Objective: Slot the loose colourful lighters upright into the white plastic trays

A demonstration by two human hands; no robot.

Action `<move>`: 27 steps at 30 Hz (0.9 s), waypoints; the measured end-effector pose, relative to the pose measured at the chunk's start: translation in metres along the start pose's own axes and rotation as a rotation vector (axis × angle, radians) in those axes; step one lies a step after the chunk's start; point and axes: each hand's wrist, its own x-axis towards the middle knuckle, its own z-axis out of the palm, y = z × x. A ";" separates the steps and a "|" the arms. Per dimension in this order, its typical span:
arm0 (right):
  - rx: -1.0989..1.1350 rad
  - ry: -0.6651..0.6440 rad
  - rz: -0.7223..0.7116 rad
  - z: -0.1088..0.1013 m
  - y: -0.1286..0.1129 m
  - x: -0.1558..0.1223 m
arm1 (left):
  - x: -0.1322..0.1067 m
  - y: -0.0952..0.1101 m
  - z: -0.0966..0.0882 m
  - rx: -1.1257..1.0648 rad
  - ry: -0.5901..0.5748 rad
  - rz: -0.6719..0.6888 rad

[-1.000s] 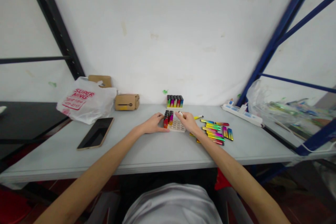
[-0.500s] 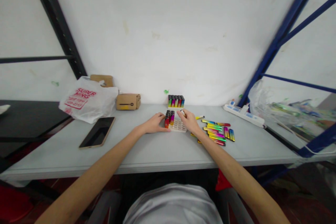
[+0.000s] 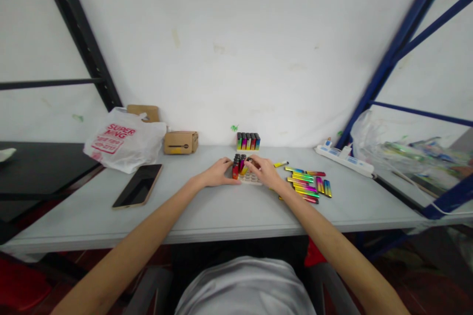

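Observation:
A small white tray with round holes (image 3: 251,178) lies on the table, and several colourful lighters (image 3: 235,171) stand upright in its left part. My left hand (image 3: 218,173) braces the tray's left end, thumb at the near corner and fingers at the far side. Over the tray, my right hand (image 3: 264,170) pinches a yellow lighter (image 3: 244,169), which tilts beside the standing ones; the fingers cover part of it. Loose metallic lighters (image 3: 303,184) lie in a pile to the right of that hand.
Behind the tray, a filled block of lighters (image 3: 248,141) stands near the wall. A phone (image 3: 138,186), a plastic bag (image 3: 123,140) and a cardboard box (image 3: 181,142) are on the left. A white power strip (image 3: 344,161) lies at the right, by a blue rack post (image 3: 391,59).
My right hand has shifted slightly left and turned over the tray, bringing the lighter in its fingers beside the standing ones. My left hand has stayed put.

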 end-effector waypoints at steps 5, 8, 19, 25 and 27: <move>-0.113 -0.149 -0.076 0.004 -0.003 0.003 | 0.000 0.001 0.000 -0.014 0.011 0.010; -0.281 -0.156 -0.027 0.005 -0.007 0.004 | 0.000 0.002 0.000 -0.006 0.003 0.014; -0.372 -0.174 -0.054 0.008 -0.004 0.005 | 0.001 0.000 0.001 -0.008 0.019 0.008; -0.379 -0.192 0.000 -0.016 0.011 0.002 | 0.001 0.000 0.000 -0.007 0.011 0.004; -0.477 -0.109 0.089 -0.035 0.026 -0.001 | 0.001 0.000 0.000 -0.015 0.011 0.001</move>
